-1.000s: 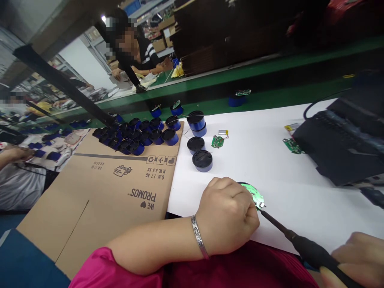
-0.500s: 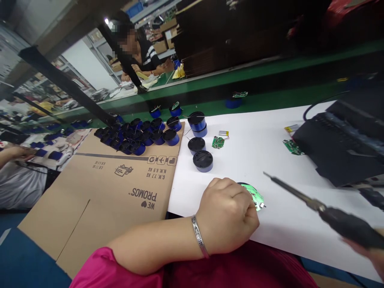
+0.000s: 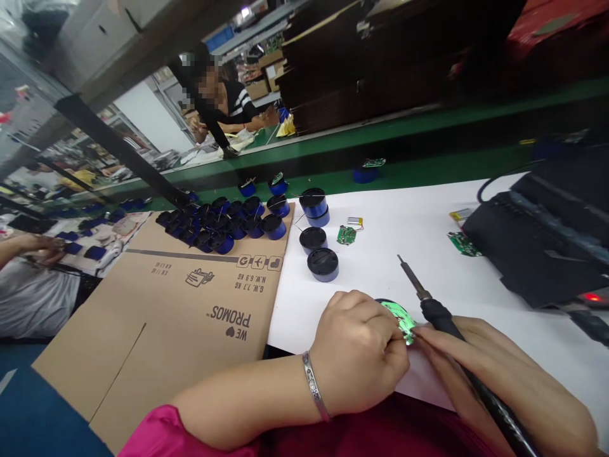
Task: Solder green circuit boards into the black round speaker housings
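Two bare hands meet at a round green circuit board [image 3: 398,319], which sits at the near part of a white paper sheet [image 3: 428,216], partly hidden behind the left hand [image 3: 356,352]. The left fingers [image 3: 392,343] are curled and pressed together, pinching the board's lower edge; whether the board touches the paper cannot be told. The right hand [image 3: 495,374] enters from the lower right, its fingers [image 3: 457,343] closed around the black handle of a soldering iron [image 3: 440,320]. The iron's long axis runs up and away to the left, and its metal tip [image 3: 399,259] points past the board, clear of it. The left hand is the nearer; the right fingertips lie just beside the board's right edge. Beyond stand blue cups with black lids [image 3: 322,263], a small green board [image 3: 346,235] and a flat battery [image 3: 354,221].
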The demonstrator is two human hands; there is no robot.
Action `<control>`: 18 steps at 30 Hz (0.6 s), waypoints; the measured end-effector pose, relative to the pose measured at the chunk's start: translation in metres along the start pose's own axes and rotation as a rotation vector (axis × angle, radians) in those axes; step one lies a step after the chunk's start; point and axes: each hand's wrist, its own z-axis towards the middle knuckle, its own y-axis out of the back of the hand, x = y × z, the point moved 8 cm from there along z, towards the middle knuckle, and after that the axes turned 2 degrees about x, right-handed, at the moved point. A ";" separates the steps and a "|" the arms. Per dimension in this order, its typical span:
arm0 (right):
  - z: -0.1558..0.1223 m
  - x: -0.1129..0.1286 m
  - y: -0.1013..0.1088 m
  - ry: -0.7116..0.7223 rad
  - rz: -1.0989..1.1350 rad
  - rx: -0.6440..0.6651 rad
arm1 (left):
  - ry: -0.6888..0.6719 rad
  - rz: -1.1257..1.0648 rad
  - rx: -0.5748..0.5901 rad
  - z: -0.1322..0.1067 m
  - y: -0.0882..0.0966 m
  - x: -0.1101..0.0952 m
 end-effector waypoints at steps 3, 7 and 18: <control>-0.001 0.001 -0.002 -0.009 -0.025 0.004 | 0.015 -0.026 -0.010 -0.001 0.005 -0.002; 0.001 0.005 -0.001 0.009 -0.022 -0.017 | 0.075 -0.007 -0.041 -0.004 0.008 -0.002; 0.003 0.010 -0.005 0.057 -0.020 -0.019 | 0.350 -0.004 -0.055 -0.012 0.004 0.014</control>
